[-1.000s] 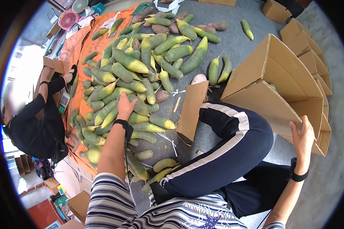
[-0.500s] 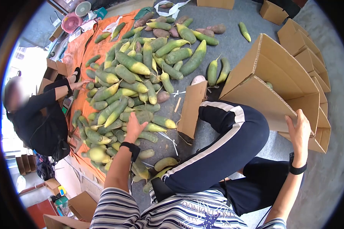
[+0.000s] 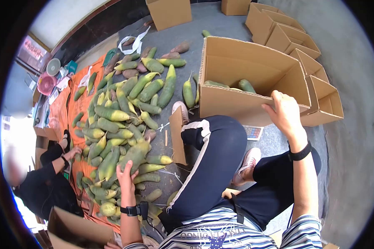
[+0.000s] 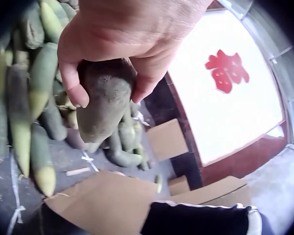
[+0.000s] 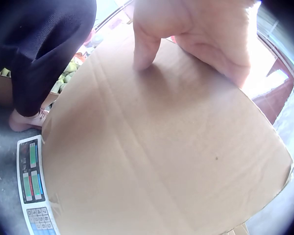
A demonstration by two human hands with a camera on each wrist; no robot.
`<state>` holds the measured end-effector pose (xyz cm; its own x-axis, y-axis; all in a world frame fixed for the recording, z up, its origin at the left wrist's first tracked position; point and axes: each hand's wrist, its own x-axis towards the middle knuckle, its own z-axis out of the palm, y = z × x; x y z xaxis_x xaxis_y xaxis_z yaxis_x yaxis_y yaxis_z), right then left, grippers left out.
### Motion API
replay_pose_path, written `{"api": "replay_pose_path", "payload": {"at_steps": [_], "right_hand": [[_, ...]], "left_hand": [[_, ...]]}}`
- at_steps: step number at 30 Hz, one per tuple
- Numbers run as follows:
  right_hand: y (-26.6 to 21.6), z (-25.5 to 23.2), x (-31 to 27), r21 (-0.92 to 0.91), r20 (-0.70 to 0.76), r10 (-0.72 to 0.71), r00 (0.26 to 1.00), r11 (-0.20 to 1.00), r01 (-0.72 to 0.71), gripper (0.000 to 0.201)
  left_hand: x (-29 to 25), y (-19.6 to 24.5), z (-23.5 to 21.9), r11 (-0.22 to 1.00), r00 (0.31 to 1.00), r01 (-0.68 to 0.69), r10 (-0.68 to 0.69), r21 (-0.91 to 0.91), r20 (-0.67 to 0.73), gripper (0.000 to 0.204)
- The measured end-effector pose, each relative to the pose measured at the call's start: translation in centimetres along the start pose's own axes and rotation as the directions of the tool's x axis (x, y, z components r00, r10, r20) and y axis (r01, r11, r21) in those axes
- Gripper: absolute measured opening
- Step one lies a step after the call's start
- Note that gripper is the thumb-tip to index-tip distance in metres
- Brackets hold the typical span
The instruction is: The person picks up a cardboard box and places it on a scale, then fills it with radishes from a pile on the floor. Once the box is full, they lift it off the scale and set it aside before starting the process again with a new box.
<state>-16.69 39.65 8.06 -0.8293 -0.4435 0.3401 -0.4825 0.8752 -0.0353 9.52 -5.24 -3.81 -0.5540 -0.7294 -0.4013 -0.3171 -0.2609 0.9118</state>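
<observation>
My left hand (image 3: 126,176) grips a thick green radish (image 3: 136,154) over the near side of the radish pile (image 3: 112,114). In the left wrist view, thumb and fingers of the left hand (image 4: 125,36) pinch the radish (image 4: 105,100) from both sides, its blunt end facing the camera. My right hand (image 3: 286,114) holds the near top edge of a tall open carton (image 3: 237,101), thumb on the outer wall. A few radishes (image 3: 247,86) lie inside that carton. The right wrist view shows the right hand (image 5: 191,34) over the rim of the carton (image 5: 152,142).
A scale with a keypad (image 5: 32,171) shows beside the carton. More open cartons (image 3: 293,39) line the right and back. A flat cardboard piece (image 3: 178,139) stands by my foot. At the left, another person (image 3: 45,182) reaches to the pile on the orange sheet (image 3: 58,112).
My left hand has taken hold of a radish and lifted it from the pile. The head view has turned right. The right hand stays on the carton's edge.
</observation>
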Motion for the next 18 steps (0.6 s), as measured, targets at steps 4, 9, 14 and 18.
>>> {"api": "replay_pose_path", "payload": {"at_steps": [4, 9, 14, 18], "right_hand": [[-0.2, -0.2, -0.1, -0.004, 0.042, 0.03, 0.999, 1.0, -0.03, 0.032], [-0.2, -0.5, -0.1, 0.025, 0.045, 0.022, 0.999, 0.999, -0.023, 0.031], [-0.1, 0.0, -0.1, 0.023, 0.028, -0.003, 1.0, 1.0, 0.002, 0.029], [-0.3, -0.7, -0.1, 0.049, 0.035, -0.004, 0.999, 0.999, 0.003, 0.028]], "left_hand": [[-2.2, 8.8, 6.1, 0.929, 0.887, -0.35, 0.371, -0.121, 0.277, 0.05], [-5.9, 17.3, 18.1, 0.739, 0.562, -0.617, 0.654, -0.27, 0.506, 0.059], [-7.2, 16.9, 28.6, 0.485, 0.367, -0.874, 0.682, -0.016, 0.632, 0.056], [-7.1, 15.1, 27.8, 0.225, 0.218, -0.972, 0.784, 0.062, 0.58, 0.047]]}}
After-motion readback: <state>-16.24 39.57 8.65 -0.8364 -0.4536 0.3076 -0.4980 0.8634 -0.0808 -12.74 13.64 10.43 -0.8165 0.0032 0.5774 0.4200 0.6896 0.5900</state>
